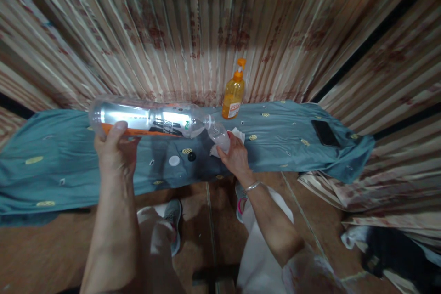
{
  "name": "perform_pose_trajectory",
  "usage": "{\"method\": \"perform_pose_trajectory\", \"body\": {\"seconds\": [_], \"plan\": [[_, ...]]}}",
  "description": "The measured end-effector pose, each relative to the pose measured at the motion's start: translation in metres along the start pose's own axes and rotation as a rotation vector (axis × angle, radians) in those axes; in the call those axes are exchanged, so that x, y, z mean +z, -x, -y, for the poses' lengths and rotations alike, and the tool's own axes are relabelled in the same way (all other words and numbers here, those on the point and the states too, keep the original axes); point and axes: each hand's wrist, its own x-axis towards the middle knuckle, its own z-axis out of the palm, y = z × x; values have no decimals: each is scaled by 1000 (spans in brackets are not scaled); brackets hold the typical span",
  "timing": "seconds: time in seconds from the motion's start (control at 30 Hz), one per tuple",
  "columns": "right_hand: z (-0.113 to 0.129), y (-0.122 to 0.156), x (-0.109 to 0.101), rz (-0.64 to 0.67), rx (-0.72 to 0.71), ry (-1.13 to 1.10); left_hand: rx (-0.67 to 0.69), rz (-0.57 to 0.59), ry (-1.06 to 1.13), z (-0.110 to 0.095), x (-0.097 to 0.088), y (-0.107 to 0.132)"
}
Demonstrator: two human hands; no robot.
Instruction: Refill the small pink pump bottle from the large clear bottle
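Note:
A large clear plastic bottle with a silver, black and orange label is tipped on its side, its neck pointing right. My left hand grips it near the base. In my right hand is a small clear bottle, tilted, its mouth meeting the big bottle's mouth. White tissue shows around the small bottle and my right fingers; whether I hold it or it lies beneath, I cannot tell. A white cap and a black cap lie on the cloth between my hands.
A teal patterned cloth covers the narrow table. An orange pump bottle stands at the back edge. To the right lies a dark phone. Striped curtains hang close behind. Dark fabric lies on the floor at lower right.

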Motion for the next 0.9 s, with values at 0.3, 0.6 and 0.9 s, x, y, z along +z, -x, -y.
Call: {"method": "perform_pose_trajectory", "body": {"seconds": [0.3, 0.6, 0.9], "plan": [[1, -1, -1, -7, -11, -2, 19, 19, 0, 1, -1, -1], [1, -1, -1, -10, -13, 4, 23, 24, -30, -2, 3, 1], [1, -1, -1, -1, -17, 10, 19, 16, -50, -2, 2, 0]]}}
